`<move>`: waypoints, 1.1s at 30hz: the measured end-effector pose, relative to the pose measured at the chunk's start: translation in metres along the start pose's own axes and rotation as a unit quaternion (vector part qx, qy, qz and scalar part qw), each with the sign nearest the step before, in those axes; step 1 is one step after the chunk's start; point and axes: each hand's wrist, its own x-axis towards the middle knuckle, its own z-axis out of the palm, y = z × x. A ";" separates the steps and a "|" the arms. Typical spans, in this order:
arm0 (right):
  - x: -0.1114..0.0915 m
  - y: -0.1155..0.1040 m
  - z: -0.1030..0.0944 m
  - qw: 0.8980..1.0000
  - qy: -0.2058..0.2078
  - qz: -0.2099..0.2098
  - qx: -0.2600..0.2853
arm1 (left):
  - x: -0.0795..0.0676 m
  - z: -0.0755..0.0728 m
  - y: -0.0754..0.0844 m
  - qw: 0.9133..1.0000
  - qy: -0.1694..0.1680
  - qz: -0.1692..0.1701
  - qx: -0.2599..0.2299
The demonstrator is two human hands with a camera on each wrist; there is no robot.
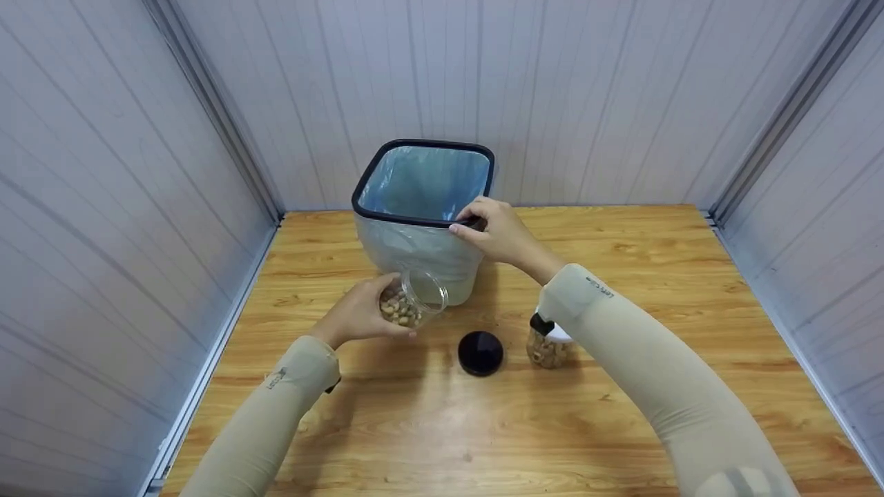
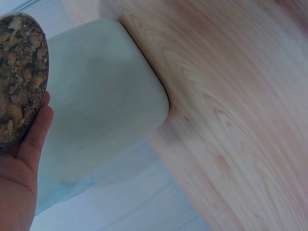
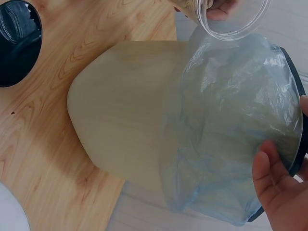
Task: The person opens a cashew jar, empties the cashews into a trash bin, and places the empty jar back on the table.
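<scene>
My left hand [image 1: 360,310] grips a clear open-mouthed jar [image 1: 407,304] part-filled with nuts, tilted with its mouth toward the right. In the left wrist view the jar's round base [image 2: 21,77] shows nuts and dark crumbs through it. The jar is in front of a trash bin [image 1: 459,286] with a black rim [image 1: 407,219] and a pale blue bag [image 1: 421,179] inside, its edge folded over the outside. At the rim's near right corner my right hand [image 1: 501,231] pinches the rim between thumb and fingers; the right wrist view shows fingers [image 3: 264,175] against the bag.
A round black lid [image 1: 481,353] lies on the wooden table [image 1: 428,442] in front of the bin. To its right stands a second jar of nuts [image 1: 547,351] with a white lid [image 1: 558,334], partly behind the right forearm. White panel walls [image 1: 566,96] enclose the table's back and sides.
</scene>
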 end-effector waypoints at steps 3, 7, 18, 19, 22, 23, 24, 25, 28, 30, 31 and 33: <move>0.000 0.001 0.000 1.000 -0.003 0.000 0.003 | -0.001 -0.002 0.002 1.000 -0.001 -0.011 0.003; 0.000 0.004 0.000 1.000 -0.005 0.003 0.009 | -0.001 -0.004 0.004 1.000 -0.004 -0.023 0.007; 0.001 0.004 0.002 1.000 -0.002 -0.003 0.018 | 0.001 -0.010 0.007 1.000 0.005 0.006 0.015; 0.002 0.004 0.002 1.000 -0.002 -0.005 0.018 | 0.001 -0.011 0.007 1.000 0.006 0.008 0.014; 0.003 0.004 0.002 1.000 -0.001 -0.007 0.019 | 0.002 -0.013 0.010 1.000 0.005 0.011 0.006; 0.003 0.004 0.002 1.000 -0.001 -0.007 0.019 | 0.002 -0.014 0.011 1.000 0.004 0.009 0.005; 0.003 0.004 0.002 1.000 -0.002 -0.006 0.019 | 0.002 -0.015 0.011 1.000 0.004 0.006 0.006; 0.003 0.004 0.002 1.000 -0.002 -0.005 0.018 | 0.002 -0.015 0.012 1.000 0.002 0.003 0.004; 0.002 0.005 0.002 1.000 -0.004 0.000 0.018 | 0.002 -0.018 0.013 1.000 -0.004 -0.003 0.003; 0.002 0.005 0.002 1.000 -0.006 0.003 0.019 | 0.002 -0.019 0.014 1.000 -0.005 -0.005 0.006; 0.002 0.005 0.002 1.000 -0.005 0.003 0.020 | 0.003 -0.020 0.014 1.000 -0.005 -0.004 0.008; 0.002 0.005 0.002 1.000 -0.006 0.004 0.021 | 0.003 -0.022 0.015 1.000 -0.003 -0.004 0.013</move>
